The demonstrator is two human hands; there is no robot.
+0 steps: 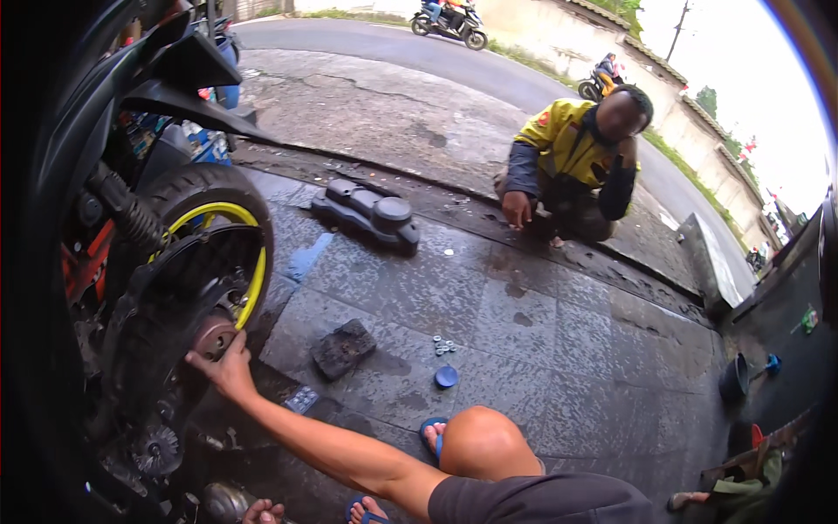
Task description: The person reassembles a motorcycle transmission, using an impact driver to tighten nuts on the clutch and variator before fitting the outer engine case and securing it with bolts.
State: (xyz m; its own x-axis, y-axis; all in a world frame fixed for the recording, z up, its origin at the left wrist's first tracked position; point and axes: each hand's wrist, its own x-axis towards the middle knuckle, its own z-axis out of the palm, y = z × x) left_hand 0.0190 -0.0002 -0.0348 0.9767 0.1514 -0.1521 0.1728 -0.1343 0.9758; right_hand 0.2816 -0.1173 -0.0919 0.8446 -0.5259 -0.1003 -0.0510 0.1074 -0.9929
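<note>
My right hand (pixel 225 365) reaches left to a scooter's open drive side, its thumb and fingers around the rim of a brown, round clutch bell (pixel 214 336). The clutch bell sits in front of the rear wheel (pixel 264 262), which has a yellow rim. Below it, in the dark casing, is a finned metal pulley (pixel 159 447). At the lower edge, my left hand (pixel 264 513) shows only curled fingers, close to a rounded metal part (pixel 225 502). Whatever those fingers hold is hidden.
A long black cover (pixel 365 214) lies on the tiles beyond the wheel. Nearer are a dark block (pixel 344 348), several small rollers (pixel 443 346) and a blue cap (pixel 446 376). A person in a yellow jacket (pixel 572 162) squats at the pavement edge. A black bucket (pixel 734 379) stands right.
</note>
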